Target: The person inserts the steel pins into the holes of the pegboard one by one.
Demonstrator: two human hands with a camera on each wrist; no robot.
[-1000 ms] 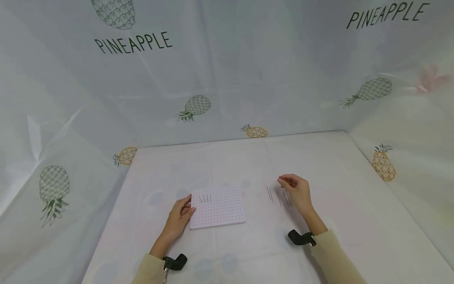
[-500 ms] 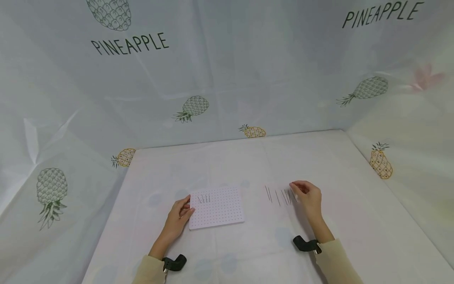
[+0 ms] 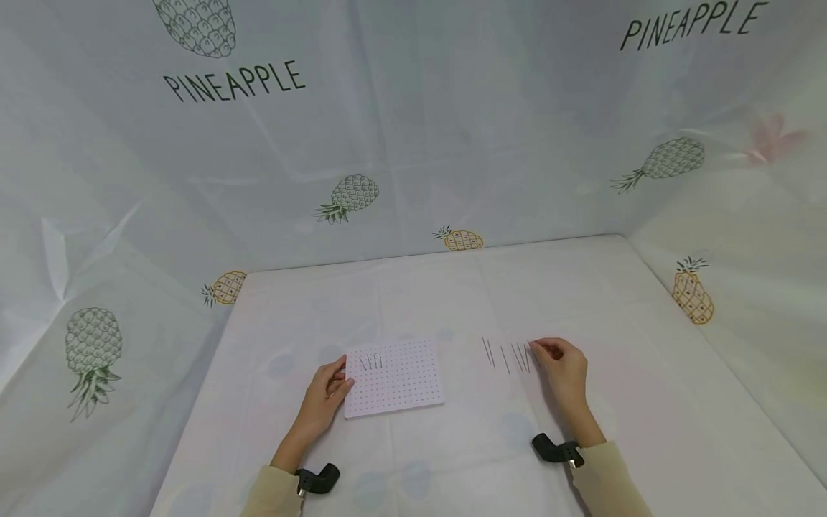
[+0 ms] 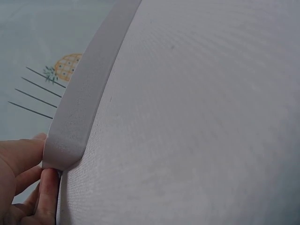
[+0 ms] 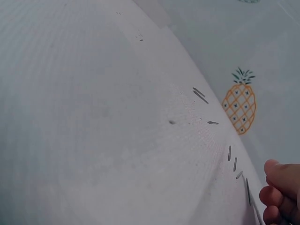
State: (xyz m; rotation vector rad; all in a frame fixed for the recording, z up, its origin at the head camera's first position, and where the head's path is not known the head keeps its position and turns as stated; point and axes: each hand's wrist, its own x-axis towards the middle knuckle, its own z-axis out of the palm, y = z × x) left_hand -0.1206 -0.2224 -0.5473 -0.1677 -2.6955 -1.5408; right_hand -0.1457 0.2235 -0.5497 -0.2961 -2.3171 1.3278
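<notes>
left hand [image 3: 321, 398]: grasping left edge of white perforated board [image 3: 403, 384] — board flat on table [image 3: 452, 459]; board pins [image 3: 381, 360]: four, standing in its far-left part; loose pins [image 3: 505, 360]: dark, thin, in a row right of board; right hand [image 3: 563, 366]: fingers curled at row's right end — cannot tell whether a pin is held

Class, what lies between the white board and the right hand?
Several thin dark sticks lie on the table between the white board and the right hand; the head view shows this.
</notes>
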